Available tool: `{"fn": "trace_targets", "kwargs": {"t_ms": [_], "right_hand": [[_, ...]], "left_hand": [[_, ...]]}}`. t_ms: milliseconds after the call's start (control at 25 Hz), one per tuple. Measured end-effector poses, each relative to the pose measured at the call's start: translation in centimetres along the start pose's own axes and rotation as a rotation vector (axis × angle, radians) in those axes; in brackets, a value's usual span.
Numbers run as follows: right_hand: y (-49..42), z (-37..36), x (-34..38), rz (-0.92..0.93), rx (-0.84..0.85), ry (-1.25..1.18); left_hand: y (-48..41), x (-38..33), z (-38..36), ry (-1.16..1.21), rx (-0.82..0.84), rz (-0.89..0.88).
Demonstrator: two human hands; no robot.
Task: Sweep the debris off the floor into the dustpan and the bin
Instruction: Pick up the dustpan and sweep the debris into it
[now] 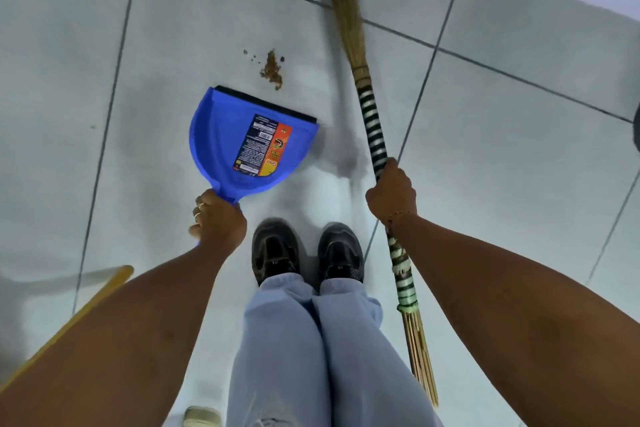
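Observation:
A small heap of brown debris (271, 69) lies on the pale floor tiles, with a few dark crumbs to its left. Just below it sits a blue dustpan (221, 146) with a black rubber lip and a printed label, its mouth facing the heap. My left hand (216, 218) grips the dustpan's handle. My right hand (391, 192) holds a grass broom (372, 125) by its green-and-white wrapped handle. The broom's straw head (341, 0) is blurred and reaches up past the debris on its right side. No bin is in view.
My two dark shoes (306, 251) stand together below the dustpan. A yellow stick (79, 317) slants across the lower left. A pale object (202, 416) peeks in at the bottom edge. A dark shape (636, 128) shows at the right edge. A wall base runs along the top right.

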State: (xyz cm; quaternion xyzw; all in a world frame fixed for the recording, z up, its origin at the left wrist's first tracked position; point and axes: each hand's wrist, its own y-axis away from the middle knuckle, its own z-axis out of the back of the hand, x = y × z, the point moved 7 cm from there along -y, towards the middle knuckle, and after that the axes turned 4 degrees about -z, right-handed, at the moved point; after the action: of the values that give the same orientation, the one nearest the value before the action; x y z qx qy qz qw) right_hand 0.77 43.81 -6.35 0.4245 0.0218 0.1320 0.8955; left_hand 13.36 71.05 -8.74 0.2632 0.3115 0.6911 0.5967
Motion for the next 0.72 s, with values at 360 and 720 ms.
{"fn": "trace_targets", "kwargs": {"t_ms": [360, 720], "right_hand": [[-2.5, -2.9, -1.9, -0.161, -0.005, 0.225], [-1.9, -0.9, -5.7, -0.034, -0.087, 0.547]], "left_hand": [[-7.6, 0.0, 1.5, -0.166, -0.123, -0.177], [-11.0, 0.1, 2.4, -0.228, -0.15, -0.242]]}}
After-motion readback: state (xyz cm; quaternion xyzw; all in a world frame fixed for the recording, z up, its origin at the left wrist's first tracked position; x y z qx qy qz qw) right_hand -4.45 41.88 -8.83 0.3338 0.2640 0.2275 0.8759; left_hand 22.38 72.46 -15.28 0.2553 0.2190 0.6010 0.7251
